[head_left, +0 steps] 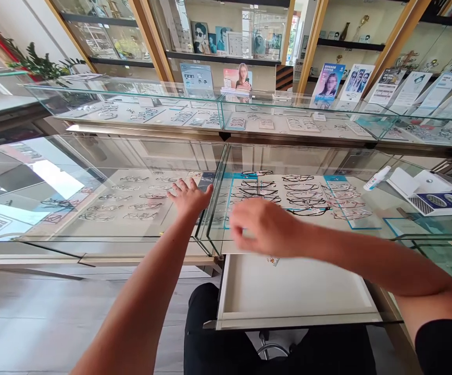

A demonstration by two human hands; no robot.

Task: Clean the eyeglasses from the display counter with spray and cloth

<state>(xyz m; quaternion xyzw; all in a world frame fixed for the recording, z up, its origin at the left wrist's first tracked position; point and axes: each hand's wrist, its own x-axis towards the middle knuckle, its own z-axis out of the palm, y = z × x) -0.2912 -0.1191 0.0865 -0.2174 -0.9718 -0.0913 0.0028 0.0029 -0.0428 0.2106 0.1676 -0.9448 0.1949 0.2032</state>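
My left hand (pixel 190 198) is spread, palm down, over the glass top near the seam between two showcases, holding nothing. My right hand (pixel 259 226) is raised over the front of the right showcase, slightly blurred, with its fingers curled; whether anything is between them cannot be made out. Beneath and behind it, rows of eyeglasses (pixel 298 192) lie inside the glass case. Below my right forearm an open white drawer (pixel 296 291) juts out over my lap, with a small patterned item (pixel 273 261) at its back edge.
A white bottle (pixel 377 178) and an open white box with a blue patterned panel (pixel 442 202) are on the right of the counter. Another glass showcase (pixel 140 112) with standing cards runs behind. A plant (pixel 40 65) is at the back left.
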